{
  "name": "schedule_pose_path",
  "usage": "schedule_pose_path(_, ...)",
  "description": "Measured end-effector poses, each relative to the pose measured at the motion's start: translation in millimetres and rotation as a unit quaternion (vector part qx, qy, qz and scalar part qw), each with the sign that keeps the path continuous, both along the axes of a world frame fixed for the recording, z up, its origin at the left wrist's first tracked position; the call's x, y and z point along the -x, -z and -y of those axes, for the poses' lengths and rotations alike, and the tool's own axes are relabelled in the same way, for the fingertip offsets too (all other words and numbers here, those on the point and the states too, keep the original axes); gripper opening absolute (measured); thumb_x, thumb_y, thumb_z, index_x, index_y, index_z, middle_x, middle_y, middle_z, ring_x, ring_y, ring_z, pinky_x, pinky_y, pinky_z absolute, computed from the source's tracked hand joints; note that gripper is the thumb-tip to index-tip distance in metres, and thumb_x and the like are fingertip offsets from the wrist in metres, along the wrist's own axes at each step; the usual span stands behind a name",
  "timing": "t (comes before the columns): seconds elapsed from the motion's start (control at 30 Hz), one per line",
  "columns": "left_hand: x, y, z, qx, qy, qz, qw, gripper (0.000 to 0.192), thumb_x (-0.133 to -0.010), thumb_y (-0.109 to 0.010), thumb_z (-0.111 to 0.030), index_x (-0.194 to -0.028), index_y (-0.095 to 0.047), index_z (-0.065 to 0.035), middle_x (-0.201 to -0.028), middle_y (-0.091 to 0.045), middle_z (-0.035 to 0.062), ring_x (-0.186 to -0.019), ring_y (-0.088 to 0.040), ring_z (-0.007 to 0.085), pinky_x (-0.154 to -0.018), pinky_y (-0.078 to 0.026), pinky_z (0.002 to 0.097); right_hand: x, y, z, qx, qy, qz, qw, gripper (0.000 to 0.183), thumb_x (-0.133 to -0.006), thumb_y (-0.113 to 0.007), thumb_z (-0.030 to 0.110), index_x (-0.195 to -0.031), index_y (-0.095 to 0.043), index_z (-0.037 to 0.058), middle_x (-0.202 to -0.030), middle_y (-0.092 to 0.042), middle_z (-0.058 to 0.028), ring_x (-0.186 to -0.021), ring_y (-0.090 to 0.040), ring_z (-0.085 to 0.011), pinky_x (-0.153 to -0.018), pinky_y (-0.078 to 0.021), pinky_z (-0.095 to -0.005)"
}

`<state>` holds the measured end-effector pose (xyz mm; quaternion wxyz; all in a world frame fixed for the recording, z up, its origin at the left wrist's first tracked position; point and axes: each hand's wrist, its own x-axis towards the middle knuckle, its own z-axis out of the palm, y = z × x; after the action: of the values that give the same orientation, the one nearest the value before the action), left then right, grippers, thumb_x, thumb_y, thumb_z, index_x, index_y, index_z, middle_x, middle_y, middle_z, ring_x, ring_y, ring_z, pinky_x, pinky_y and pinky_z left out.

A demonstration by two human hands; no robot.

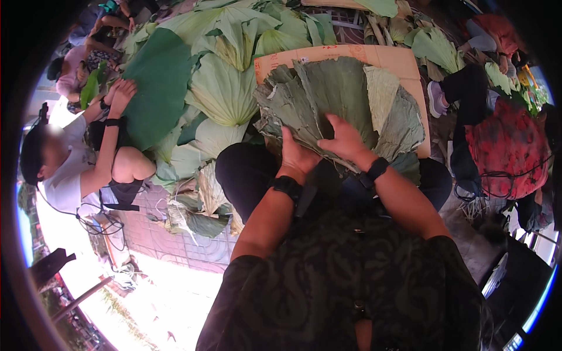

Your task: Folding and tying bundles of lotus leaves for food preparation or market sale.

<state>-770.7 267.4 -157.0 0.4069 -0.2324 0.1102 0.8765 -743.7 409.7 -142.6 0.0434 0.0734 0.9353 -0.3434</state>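
A sheaf of dried grey-green lotus leaves (340,87) is fanned out over a cardboard sheet (415,83) in front of my knees. My left hand (298,153) holds its near edge, thumb raised along the front and the other fingers running under the stems. On the upper face of the leaves lies my right hand (349,140), with thumb and forefinger spread. Its remaining fingers are hidden, so a grip there cannot be made out. One paler yellowish leaf (381,94) shows within the sheaf, right of that hand.
Fresher lotus leaves (226,94) are heaped ahead and to the left. A person at left handles a large dark-green leaf (158,90). Leaf scraps (206,215) litter the paving (149,228). Another person's shoe (436,98) and a red cloth bundle (507,151) are at right.
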Motion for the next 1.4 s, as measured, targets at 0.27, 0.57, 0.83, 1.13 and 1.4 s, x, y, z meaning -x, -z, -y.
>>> schedule_pose_path(0.27, 0.8, 16.4, 3.6, -0.009, 0.023, -0.014, 1.0, 0.059, -0.086, -0.037, -0.054, -0.127, -0.041, -0.012, -0.129, -0.044, 0.0091, -0.117, -0.04, 0.0274, -0.099, -0.028, 0.0481, 0.5, 7.8, -23.2, 0.201, -0.02, 0.028, 0.979, 0.048, -0.068, -0.064, 0.032, -0.102, -0.055, -0.0003, -0.094, -0.058, -0.0226, -0.089, -0.057, -0.0358, -0.076, -0.0444, -0.0374)
schedule_pose_path(0.57, 0.1, 9.7, -8.7, 0.136, 0.066, -0.042, 0.988, 0.04, -0.09, -0.041, -0.033, -0.12, -0.045, -0.0068, -0.121, -0.048, 0.01, -0.111, -0.045, 0.0251, -0.098, -0.031, 0.045, 0.5, 2.5, -20.0, 0.134, -0.005, 0.015, 0.991, 0.046, -0.069, -0.065, 0.032, -0.097, -0.055, -0.0027, -0.088, -0.059, -0.0208, -0.082, -0.057, -0.0308, -0.073, -0.044, -0.0359)
schedule_pose_path(0.83, -2.7, 23.6, -9.8, 0.156, 0.062, -0.006, 0.986, 0.039, -0.092, -0.035, -0.029, -0.123, -0.041, -0.0063, -0.125, -0.044, 0.0102, -0.115, -0.04, 0.0273, -0.099, -0.029, 0.045, -0.7, 18.4, -25.9, 0.171, 0.047, 0.045, 0.983, 0.035, -0.072, -0.062, 0.03, -0.081, -0.056, -0.0037, -0.074, -0.059, -0.0193, -0.067, -0.057, -0.0304, -0.062, -0.0443, -0.0358)
schedule_pose_path(1.13, -3.3, 16.0, -8.3, 0.187, 0.083, -0.037, 0.978, 0.036, -0.092, -0.039, -0.027, -0.122, -0.041, -0.0081, -0.123, -0.044, 0.0082, -0.115, -0.04, 0.0263, -0.095, -0.034, 0.0419, 16.4, -11.0, 4.2, 0.047, 0.062, 0.06, 0.995, 0.057, -0.063, -0.067, 0.046, -0.086, -0.058, -0.0042, -0.085, -0.06, -0.024, -0.082, -0.059, -0.0371, -0.07, -0.046, -0.0394)
schedule_pose_path(1.4, -3.8, 22.0, -5.2, 0.159, 0.078, -0.025, 0.984, 0.036, -0.094, -0.034, -0.03, -0.122, -0.041, -0.0076, -0.12, -0.046, 0.0095, -0.111, -0.044, 0.0272, -0.095, -0.034, 0.043, 18.7, -10.4, -5.0, 0.125, 0.042, 0.054, 0.99, 0.046, -0.064, -0.067, 0.042, -0.082, -0.064, -0.0002, -0.075, -0.061, -0.0208, -0.076, -0.06, -0.0351, -0.068, -0.046, -0.0398)
